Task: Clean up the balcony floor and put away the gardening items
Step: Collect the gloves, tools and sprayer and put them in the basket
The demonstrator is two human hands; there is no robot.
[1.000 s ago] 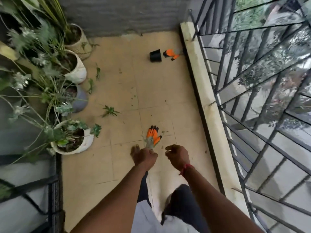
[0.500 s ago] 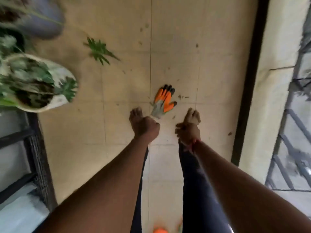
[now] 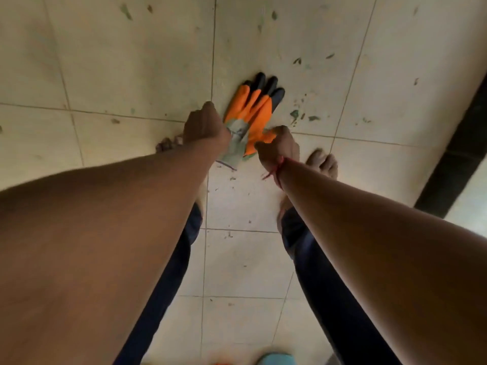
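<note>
An orange gardening glove (image 3: 257, 109) with black fingertips and a grey cuff lies on the pale tiled balcony floor (image 3: 131, 61), fingers pointing away from me. My left hand (image 3: 204, 127) reaches down and grips the grey cuff on the glove's left side. My right hand (image 3: 280, 144), a red thread round its wrist, has curled fingers that pinch the glove's orange thumb edge on the right. Both arms stretch straight down from the bottom of the view.
My bare feet (image 3: 322, 162) stand just behind the glove. Small green leaf scraps (image 3: 295, 114) and dirt specks dot the tiles. A dark strip (image 3: 453, 164) borders the floor at the right. An orange and teal item (image 3: 274, 359) peeks in at the bottom edge.
I bent down towards the floor, so the pots and railing left the view. Both hands dropped from above the glove and took hold of it.
</note>
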